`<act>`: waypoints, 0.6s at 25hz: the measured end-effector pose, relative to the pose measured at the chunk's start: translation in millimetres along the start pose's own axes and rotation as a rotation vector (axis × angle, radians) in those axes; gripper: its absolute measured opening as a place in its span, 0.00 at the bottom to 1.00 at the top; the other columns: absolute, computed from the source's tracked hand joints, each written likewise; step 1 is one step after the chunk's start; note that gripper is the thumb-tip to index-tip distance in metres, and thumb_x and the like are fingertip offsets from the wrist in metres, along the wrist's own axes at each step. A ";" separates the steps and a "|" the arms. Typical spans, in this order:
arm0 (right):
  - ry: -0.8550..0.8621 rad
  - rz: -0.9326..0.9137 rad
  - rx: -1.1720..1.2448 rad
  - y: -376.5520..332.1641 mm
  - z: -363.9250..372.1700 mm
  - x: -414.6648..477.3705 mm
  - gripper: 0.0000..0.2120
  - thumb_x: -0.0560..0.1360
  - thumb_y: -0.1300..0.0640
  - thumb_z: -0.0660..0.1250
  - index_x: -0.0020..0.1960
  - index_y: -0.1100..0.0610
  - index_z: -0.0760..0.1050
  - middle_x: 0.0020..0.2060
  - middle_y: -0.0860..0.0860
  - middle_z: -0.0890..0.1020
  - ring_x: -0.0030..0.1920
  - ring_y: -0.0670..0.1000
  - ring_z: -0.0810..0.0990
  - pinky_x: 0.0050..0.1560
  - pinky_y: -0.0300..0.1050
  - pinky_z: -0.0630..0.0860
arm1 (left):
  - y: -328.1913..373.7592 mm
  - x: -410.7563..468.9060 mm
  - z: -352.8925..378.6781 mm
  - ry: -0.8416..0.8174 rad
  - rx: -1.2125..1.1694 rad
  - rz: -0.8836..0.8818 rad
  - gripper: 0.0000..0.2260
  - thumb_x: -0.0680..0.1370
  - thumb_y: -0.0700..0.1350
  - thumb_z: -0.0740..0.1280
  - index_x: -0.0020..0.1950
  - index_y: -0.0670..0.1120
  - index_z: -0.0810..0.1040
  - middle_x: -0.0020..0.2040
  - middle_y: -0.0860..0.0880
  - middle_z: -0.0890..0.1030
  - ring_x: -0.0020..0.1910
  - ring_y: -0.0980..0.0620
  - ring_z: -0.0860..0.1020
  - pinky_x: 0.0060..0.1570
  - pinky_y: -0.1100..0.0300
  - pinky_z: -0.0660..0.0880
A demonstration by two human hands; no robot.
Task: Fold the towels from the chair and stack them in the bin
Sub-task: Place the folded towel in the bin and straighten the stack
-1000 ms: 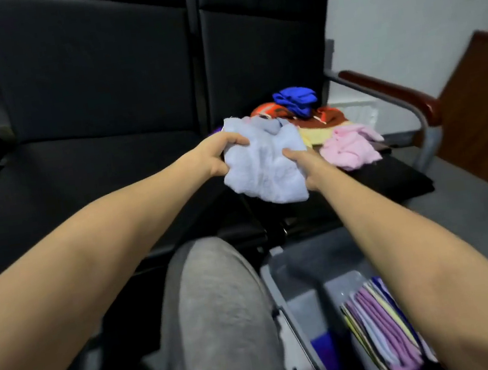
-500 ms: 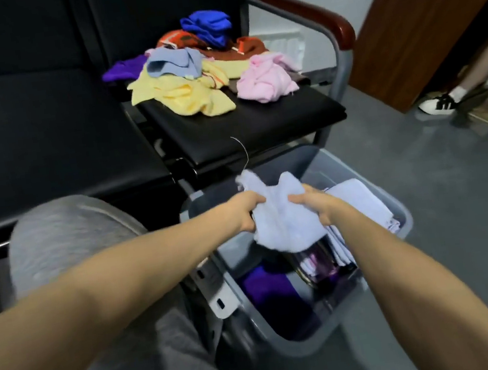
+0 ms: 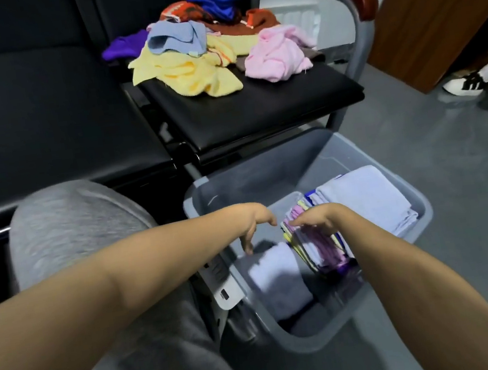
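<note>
Lavender towel [image 3: 276,277], loosely bundled, in bin [image 3: 265,169]

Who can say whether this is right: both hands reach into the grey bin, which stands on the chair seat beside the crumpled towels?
No. The head view shows the bin on the floor in front of the chair, not on its seat. The left hand and right hand do reach into it, and the crumpled towels lie on the seat.

towels [image 3: 212,54] on chair [image 3: 257,110], bin [image 3: 422,210] (floor) before
</note>
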State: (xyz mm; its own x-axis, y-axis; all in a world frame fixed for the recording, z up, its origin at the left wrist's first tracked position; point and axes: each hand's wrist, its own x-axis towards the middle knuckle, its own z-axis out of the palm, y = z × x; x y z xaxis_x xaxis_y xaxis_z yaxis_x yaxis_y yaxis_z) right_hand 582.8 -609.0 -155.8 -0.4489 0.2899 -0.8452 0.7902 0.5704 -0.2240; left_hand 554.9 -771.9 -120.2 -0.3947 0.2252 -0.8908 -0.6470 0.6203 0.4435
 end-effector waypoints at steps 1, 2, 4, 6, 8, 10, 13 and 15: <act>0.022 -0.053 0.037 -13.7 -2.9 -12.1 0.23 0.78 0.43 0.60 0.63 0.59 0.71 0.57 0.55 0.75 0.53 0.54 0.75 0.51 0.46 0.70 | 8.3 -4.3 -3.6 0.023 -0.032 0.054 0.26 0.81 0.46 0.60 0.75 0.39 0.56 0.74 0.38 0.59 0.69 0.38 0.65 0.64 0.47 0.67; 0.026 -0.110 0.105 -27.9 -4.4 -28.1 0.16 0.79 0.45 0.59 0.57 0.57 0.72 0.50 0.53 0.76 0.44 0.50 0.75 0.45 0.43 0.70 | 18.6 -7.8 -7.0 0.014 -0.075 0.129 0.18 0.80 0.44 0.60 0.68 0.38 0.65 0.67 0.39 0.67 0.62 0.42 0.71 0.58 0.52 0.70; 0.051 -0.248 0.240 -57.6 -16.8 -44.7 0.10 0.81 0.51 0.57 0.47 0.55 0.72 0.37 0.50 0.76 0.33 0.46 0.73 0.34 0.37 0.68 | 46.5 -24.6 -16.6 0.021 -0.224 0.355 0.04 0.79 0.39 0.59 0.46 0.41 0.72 0.44 0.43 0.74 0.40 0.48 0.74 0.41 0.58 0.72; 0.117 -0.396 0.419 -89.4 -33.4 -59.7 0.14 0.81 0.56 0.54 0.38 0.56 0.70 0.25 0.49 0.74 0.23 0.44 0.72 0.25 0.34 0.65 | 74.5 -43.0 -32.4 0.046 -0.311 0.567 0.09 0.78 0.36 0.59 0.37 0.43 0.69 0.34 0.45 0.71 0.30 0.51 0.70 0.33 0.60 0.68; 0.272 -0.535 0.472 -127.0 -54.2 -73.3 0.17 0.81 0.57 0.54 0.34 0.56 0.67 0.18 0.48 0.70 0.19 0.45 0.67 0.21 0.35 0.61 | 104.8 -60.6 -59.8 0.103 -0.323 0.720 0.10 0.77 0.34 0.58 0.36 0.43 0.70 0.33 0.44 0.71 0.30 0.51 0.70 0.33 0.61 0.69; 0.441 -0.693 0.431 -165.7 -74.5 -87.3 0.17 0.80 0.57 0.57 0.32 0.55 0.66 0.19 0.49 0.67 0.21 0.47 0.64 0.22 0.35 0.58 | 128.2 -76.4 -93.7 0.168 -0.334 0.834 0.10 0.78 0.35 0.57 0.37 0.44 0.70 0.34 0.45 0.73 0.30 0.52 0.72 0.32 0.63 0.70; 0.552 -0.859 0.335 -211.6 -87.1 -85.6 0.17 0.79 0.60 0.59 0.31 0.53 0.69 0.21 0.49 0.67 0.19 0.43 0.64 0.19 0.32 0.57 | 143.5 -73.8 -147.9 0.381 -0.263 0.914 0.10 0.79 0.35 0.57 0.39 0.43 0.71 0.36 0.45 0.74 0.31 0.51 0.72 0.29 0.62 0.72; 0.583 -0.914 0.284 -241.6 -95.4 -73.9 0.15 0.78 0.62 0.60 0.33 0.53 0.70 0.25 0.48 0.68 0.21 0.42 0.67 0.22 0.31 0.60 | 154.8 -62.7 -184.5 0.575 -0.118 0.938 0.09 0.77 0.35 0.59 0.39 0.43 0.74 0.41 0.40 0.79 0.38 0.44 0.77 0.40 0.54 0.77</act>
State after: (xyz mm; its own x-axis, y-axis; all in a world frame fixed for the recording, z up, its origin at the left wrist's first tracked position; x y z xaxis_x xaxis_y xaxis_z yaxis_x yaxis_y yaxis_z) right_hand 385.2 -694.9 7.0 -0.9772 0.2098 0.0334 0.0966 0.5787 -0.8098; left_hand 359.1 -828.6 22.6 -0.9854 0.1672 -0.0312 0.0213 0.3038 0.9525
